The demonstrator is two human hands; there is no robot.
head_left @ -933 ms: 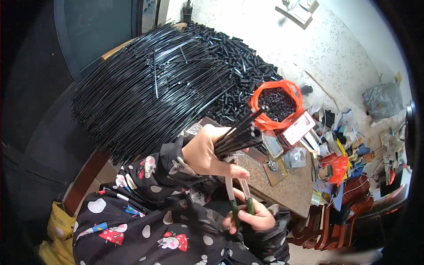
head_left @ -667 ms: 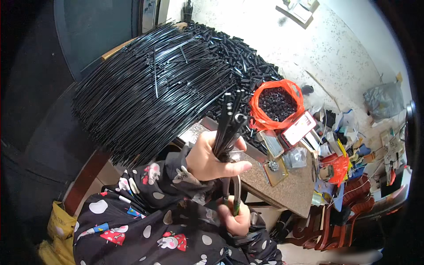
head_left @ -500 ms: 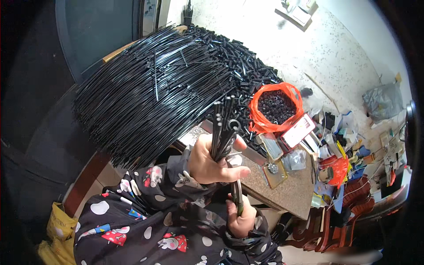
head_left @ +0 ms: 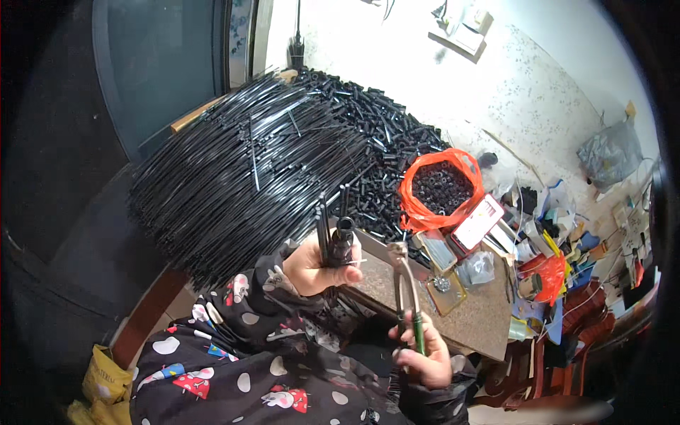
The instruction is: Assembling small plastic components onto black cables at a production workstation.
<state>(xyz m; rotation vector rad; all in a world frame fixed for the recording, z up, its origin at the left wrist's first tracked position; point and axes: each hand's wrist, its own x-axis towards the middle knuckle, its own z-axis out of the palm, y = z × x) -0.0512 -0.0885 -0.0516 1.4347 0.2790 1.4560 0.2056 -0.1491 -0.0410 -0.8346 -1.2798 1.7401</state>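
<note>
My left hand [head_left: 310, 270] is closed around a bundle of thin black rods [head_left: 323, 225] together with a black tubular part [head_left: 344, 235] that has a round open end. A thin pale pin or wire end [head_left: 360, 261] shows near my left thumb. In my right hand [head_left: 430, 365] is a pair of pliers [head_left: 411, 303] with green handles, its metal jaws pointing up and standing apart from the held bundle. Beyond my left hand lies a large heap of long black rods [head_left: 219, 184] on the table.
Short black tubes [head_left: 382, 120] are heaped behind the rods. An orange-red plastic bag [head_left: 418, 217] holds small black rings. A red-and-white box [head_left: 479, 224] and a yellowish tray [head_left: 448, 297] sit on the speckled tabletop [head_left: 474, 326]. Mixed clutter and a carved reddish-brown wooden chair [head_left: 581, 319] are at the right.
My right hand has moved right with the pliers, whose jaws have come away from the bundle. My left hand has shifted slightly left, still holding the rods. The view has shifted a little.
</note>
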